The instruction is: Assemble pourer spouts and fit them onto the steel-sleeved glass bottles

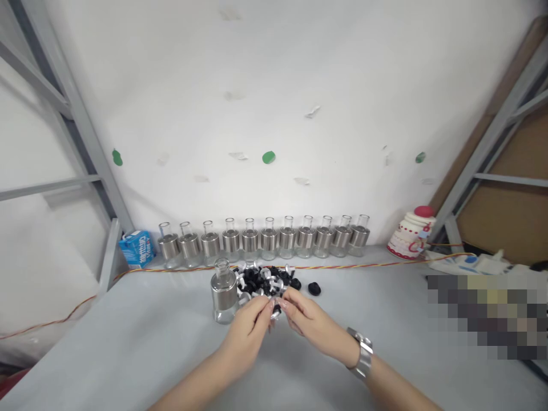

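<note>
Between the fingertips of both hands, in the head view, is a small black and silver bottle stopper [276, 311], partly hidden by the fingers. My left hand [252, 319] pinches it from the left, and my right hand [305, 315] grips it from the other side. Just beyond the hands lies a loose pile of black, white and silver stopper parts [261, 278]. A glass bottle with a metal band [224, 290] stands upright to the left of the pile, close to my left hand. One black part [314, 288] sits apart on the right.
Several glass bottles with metal bands [269, 240] stand in a row along the wall. A blue carton [137, 249] is at the row's left, a white and red jar [411, 233] at its right. A twisted red-yellow wire [377, 263] crosses the grey table [149, 331].
</note>
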A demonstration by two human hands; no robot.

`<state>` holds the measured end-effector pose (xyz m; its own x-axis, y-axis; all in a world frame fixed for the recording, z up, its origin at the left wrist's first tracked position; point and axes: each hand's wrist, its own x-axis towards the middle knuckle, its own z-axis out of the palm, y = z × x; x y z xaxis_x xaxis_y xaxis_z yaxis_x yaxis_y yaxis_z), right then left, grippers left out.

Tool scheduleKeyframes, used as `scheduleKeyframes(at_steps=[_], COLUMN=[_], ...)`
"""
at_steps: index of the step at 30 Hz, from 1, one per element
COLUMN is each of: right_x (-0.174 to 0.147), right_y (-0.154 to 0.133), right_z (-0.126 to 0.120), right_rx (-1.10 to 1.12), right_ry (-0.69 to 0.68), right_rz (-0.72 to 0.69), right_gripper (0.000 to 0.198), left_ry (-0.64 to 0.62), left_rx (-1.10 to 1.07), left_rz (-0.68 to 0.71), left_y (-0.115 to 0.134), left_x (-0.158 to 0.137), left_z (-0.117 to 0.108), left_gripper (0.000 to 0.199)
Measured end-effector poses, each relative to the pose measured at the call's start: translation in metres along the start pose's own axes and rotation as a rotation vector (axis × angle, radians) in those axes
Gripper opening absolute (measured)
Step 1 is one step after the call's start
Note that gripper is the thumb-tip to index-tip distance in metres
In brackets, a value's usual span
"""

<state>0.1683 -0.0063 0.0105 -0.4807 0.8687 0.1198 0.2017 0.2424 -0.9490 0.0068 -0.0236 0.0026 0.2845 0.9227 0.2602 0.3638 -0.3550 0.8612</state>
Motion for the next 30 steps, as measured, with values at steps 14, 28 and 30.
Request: scheduleKeyframes(at_steps=[14,28,30], right_x=[-0.001,-0.003,-0.004], right_y=[-0.001,-0.002,-0.002], right_z=[0.006,0.008,0.008], right_rx=[0.234,-0.002,-0.014], right_ry=[-0.110,-0.070,-0.067], right_rz=[0.084,0.070,0.068], right_gripper=[0.033,0.035,0.036], left_ry=[0.076,0.053,0.036], left_rx=[-0.330,-0.086,-0.009], left_rz=[-0.279,-0.075,-0.022], left_y=[-0.005,0.002,0.003], left_x=[0.003,-0.001,0.000], left_z=[0.005,0.000,-0.002], left_gripper=[0.037,0.035,0.035])
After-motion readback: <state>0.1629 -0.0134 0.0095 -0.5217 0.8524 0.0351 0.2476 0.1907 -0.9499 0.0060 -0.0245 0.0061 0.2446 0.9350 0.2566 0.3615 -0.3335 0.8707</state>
